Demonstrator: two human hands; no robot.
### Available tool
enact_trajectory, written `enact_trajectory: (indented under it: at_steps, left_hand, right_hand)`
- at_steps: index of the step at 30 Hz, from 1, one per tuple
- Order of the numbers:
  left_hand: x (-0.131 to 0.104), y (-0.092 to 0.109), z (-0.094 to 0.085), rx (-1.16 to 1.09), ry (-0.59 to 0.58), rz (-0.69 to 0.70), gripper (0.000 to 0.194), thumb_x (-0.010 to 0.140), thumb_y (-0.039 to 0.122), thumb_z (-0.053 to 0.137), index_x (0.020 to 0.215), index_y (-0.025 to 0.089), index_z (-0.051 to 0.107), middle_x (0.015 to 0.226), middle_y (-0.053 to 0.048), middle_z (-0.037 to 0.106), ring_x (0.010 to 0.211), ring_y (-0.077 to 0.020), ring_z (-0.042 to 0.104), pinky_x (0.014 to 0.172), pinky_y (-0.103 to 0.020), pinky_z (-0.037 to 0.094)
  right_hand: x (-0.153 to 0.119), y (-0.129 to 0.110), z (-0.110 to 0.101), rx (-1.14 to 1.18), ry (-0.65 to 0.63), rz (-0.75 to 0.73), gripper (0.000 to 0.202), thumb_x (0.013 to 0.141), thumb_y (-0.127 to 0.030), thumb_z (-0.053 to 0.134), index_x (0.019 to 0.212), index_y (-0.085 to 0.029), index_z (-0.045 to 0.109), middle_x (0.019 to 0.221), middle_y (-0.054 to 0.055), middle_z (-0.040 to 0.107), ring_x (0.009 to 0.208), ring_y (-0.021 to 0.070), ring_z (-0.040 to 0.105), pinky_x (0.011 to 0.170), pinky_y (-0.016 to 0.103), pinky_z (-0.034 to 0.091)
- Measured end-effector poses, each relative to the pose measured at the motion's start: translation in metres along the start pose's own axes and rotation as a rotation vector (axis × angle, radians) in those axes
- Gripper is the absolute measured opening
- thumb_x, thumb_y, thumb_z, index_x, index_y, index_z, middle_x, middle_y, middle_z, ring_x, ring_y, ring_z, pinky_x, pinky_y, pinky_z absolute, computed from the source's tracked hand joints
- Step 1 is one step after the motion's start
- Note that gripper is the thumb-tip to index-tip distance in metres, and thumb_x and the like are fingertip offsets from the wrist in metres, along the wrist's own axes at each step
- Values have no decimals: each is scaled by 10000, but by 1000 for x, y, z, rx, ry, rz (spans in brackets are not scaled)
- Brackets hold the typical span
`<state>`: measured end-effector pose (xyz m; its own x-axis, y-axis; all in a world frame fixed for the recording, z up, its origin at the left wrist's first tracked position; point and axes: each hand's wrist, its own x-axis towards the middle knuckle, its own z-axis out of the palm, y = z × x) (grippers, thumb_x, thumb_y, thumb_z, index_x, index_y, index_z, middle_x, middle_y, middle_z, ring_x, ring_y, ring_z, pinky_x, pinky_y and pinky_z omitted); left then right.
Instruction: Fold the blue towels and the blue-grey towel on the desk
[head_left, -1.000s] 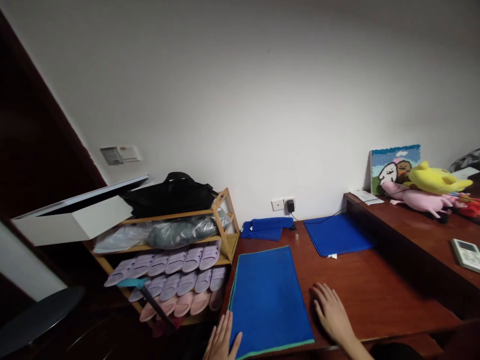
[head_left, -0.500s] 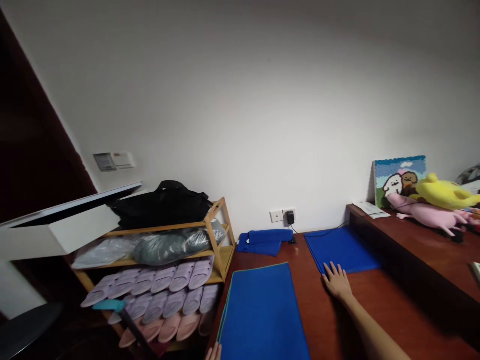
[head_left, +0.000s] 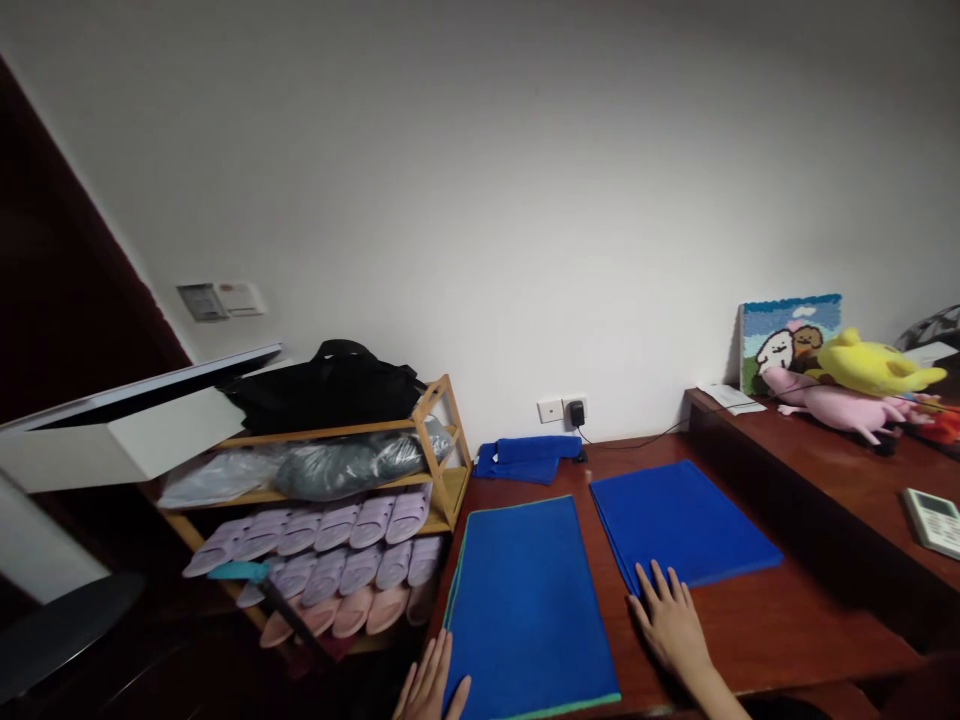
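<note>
A folded blue cloth with green edging lies flat on the brown tabletop. My left hand rests at its near left edge, fingers stretched out and thumb apart. To the right lies another folded blue cloth, plain blue on top. The spread fingertips of my right hand touch its near left corner, palm down. Neither hand grips anything. At the back, against the wall, sits a smaller rolled and folded blue cloth.
Left of the table stands a wooden rack with rows of slippers and a black bag on top. A raised ledge at right holds plush toys and a remote control. A plugged-in adapter trails a cable.
My right hand and the right blue cloth have moved nearer, away from the wall. More of my left hand shows beside the green-edged cloth. The view has tilted slightly down.
</note>
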<state>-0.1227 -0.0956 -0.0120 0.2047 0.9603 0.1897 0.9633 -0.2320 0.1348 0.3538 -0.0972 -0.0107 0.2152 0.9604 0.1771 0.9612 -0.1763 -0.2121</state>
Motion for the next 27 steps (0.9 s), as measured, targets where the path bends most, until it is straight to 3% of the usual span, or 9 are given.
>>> enact_trajectory:
  at_steps: [5,8,11,14,19,23,27]
  left_hand:
    - [-2,12,-10,16,-31,-26,695,1036,553,330,1646,220,344,1700,-45,358,1573,-280,322,1286,-508,330]
    - [-1,13,-13,7,-45,-19,719,1036,570,323,1645,189,344,1703,-61,345,1574,-284,320,1293,-507,315]
    - [0,14,-15,3,-39,-10,700,1035,557,333,1647,217,344,1699,-52,357,1571,-284,330,1291,-515,316]
    - [0,16,-17,13,-54,-15,699,1036,557,325,1649,222,334,1704,-47,335,1578,-279,308,1297,-520,296]
    - [-1,15,-20,51,-95,-14,719,1033,575,297,1647,203,331,1716,-27,284,1586,-265,283,1306,-494,284]
    - [-1,16,-26,64,-109,-10,719,1037,599,286,1653,229,310,1720,-9,279,1588,-258,273,1308,-480,283]
    - [-2,14,-36,63,-153,-23,738,1033,619,301,1654,221,297,1721,-26,271,1594,-268,264,1314,-515,250]
  right_hand:
    - [-59,-37,1,-18,9,23,630,979,-525,464,1552,-274,538,1633,105,469,1505,426,419,1198,608,364]
    - [-71,-43,-8,-16,-1,31,605,986,-524,453,1524,-276,575,1595,104,524,1462,412,487,1166,583,414]
    - [-58,-23,-27,-3,20,5,582,1024,-487,359,1503,-261,601,1558,101,572,1397,346,572,1175,531,417]
    - [-39,18,-39,-44,102,4,574,1019,-443,329,1494,-284,607,1593,74,536,1461,341,501,1220,577,342]
    - [-39,70,-19,-108,143,60,602,958,-441,366,1479,-285,625,1616,66,508,1491,400,447,1179,627,366]
    - [-58,77,2,-98,188,-2,584,951,-427,353,1437,-327,661,1609,42,521,1498,398,436,1177,629,356]
    - [-72,72,6,-85,216,-4,544,919,-433,398,1371,-399,700,1571,-7,567,1491,389,449,1171,631,357]
